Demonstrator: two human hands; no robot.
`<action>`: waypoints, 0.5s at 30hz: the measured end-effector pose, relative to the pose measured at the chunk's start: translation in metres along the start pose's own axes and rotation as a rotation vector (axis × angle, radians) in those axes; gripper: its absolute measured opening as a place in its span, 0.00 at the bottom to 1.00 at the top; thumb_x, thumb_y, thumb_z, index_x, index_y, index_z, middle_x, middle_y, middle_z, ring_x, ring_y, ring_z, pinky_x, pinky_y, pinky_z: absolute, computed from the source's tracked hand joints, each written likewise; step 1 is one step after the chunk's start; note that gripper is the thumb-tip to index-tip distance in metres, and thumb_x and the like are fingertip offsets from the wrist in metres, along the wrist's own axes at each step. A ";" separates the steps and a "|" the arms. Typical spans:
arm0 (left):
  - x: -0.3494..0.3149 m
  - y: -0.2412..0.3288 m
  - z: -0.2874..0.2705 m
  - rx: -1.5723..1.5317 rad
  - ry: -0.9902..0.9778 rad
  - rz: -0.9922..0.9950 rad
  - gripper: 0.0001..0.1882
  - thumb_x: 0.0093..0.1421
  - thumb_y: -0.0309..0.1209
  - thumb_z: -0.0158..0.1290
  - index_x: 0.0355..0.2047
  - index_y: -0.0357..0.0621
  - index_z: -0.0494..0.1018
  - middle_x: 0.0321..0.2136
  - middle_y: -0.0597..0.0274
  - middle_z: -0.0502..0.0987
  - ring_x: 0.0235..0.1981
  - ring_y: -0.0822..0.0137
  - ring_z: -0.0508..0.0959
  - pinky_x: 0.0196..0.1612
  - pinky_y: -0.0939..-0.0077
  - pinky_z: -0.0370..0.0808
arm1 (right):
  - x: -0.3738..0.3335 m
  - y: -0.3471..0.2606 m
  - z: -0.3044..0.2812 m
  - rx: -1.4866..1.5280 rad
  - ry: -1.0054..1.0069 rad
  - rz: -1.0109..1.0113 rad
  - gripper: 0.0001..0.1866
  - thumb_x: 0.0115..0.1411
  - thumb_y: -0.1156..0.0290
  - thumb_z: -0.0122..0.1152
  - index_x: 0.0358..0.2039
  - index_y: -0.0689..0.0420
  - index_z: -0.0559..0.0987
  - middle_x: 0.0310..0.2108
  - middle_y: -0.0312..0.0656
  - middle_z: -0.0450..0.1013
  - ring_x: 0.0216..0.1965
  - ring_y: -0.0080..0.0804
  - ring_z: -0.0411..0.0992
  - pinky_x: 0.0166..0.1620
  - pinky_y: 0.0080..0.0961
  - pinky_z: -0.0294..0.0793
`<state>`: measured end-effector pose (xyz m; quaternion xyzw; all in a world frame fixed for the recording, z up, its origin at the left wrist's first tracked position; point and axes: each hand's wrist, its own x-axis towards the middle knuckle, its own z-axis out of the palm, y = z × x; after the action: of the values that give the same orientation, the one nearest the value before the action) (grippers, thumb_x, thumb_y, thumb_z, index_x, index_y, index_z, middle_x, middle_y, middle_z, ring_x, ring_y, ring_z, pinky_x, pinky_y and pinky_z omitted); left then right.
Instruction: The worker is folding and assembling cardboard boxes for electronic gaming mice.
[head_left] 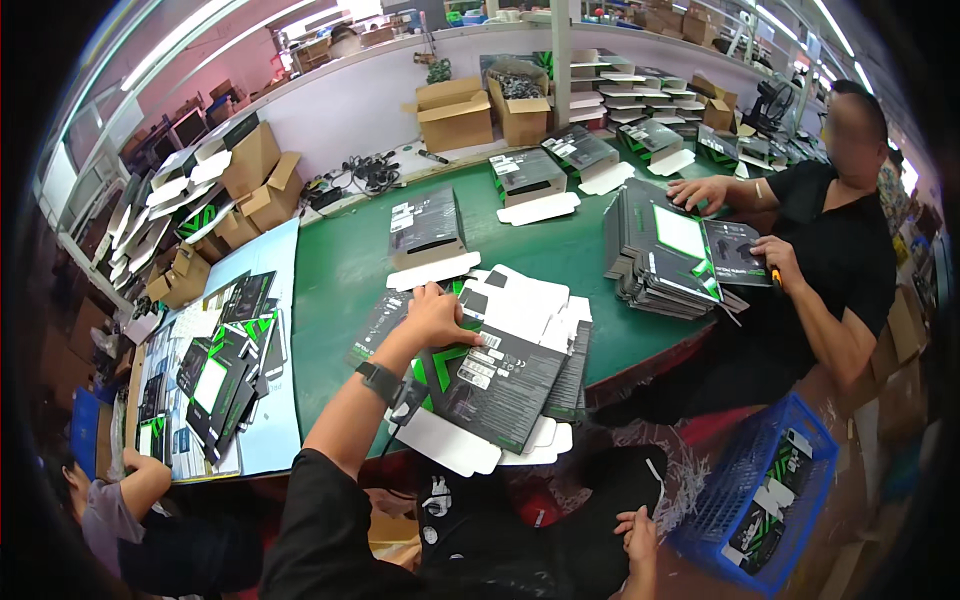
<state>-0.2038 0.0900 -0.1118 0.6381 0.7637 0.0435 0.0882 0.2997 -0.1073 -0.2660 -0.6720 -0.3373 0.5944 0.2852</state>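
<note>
pressing left hand (438, 315) onto flat box (505, 380), with fingers bent and thumb laid on the printed face; cannot tell whether pinching or only pressing. finding flat box under and just right of the grip, atop lower boxes (570, 385) on table (530, 245). holding right hand (637, 533) low, rightward and bodyward of the grip, with fingers curled; cannot tell whether holding anything. noting formed box (428, 225) just beyond the grip, with white flap (435, 271) facing it. also seeing loose pile (210, 385) leftward, co-worker's stack (625, 245) rightward, blue basket (715, 515) rightward and bodyward.
</note>
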 end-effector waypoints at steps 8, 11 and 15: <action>0.005 -0.014 0.000 -0.102 0.028 -0.112 0.45 0.31 0.60 0.73 0.45 0.45 0.73 0.46 0.51 0.73 0.52 0.50 0.70 0.54 0.56 0.67 | 0.000 0.013 -0.011 -0.034 -0.008 -0.093 0.24 0.72 0.54 0.44 0.32 0.61 0.79 0.15 0.34 0.68 0.12 0.15 0.58 0.16 0.16 0.54; 0.009 -0.023 -0.006 -0.155 -0.024 -0.155 0.47 0.30 0.61 0.73 0.46 0.43 0.73 0.44 0.53 0.77 0.51 0.50 0.73 0.54 0.57 0.68 | 0.005 0.021 -0.011 -0.118 -0.014 -0.154 0.26 0.72 0.51 0.43 0.33 0.61 0.79 0.15 0.35 0.68 0.11 0.15 0.57 0.15 0.15 0.54; 0.006 -0.031 -0.019 -0.105 -0.062 -0.175 0.45 0.30 0.61 0.73 0.42 0.42 0.76 0.44 0.51 0.79 0.49 0.51 0.76 0.51 0.57 0.69 | -0.001 0.008 -0.008 -0.142 -0.036 -0.112 0.26 0.72 0.54 0.41 0.33 0.63 0.80 0.15 0.37 0.69 0.20 0.23 0.68 0.29 0.22 0.66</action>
<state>-0.2387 0.0910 -0.0993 0.5646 0.8100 0.0558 0.1487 0.3083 -0.1126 -0.2703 -0.6597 -0.4207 0.5642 0.2636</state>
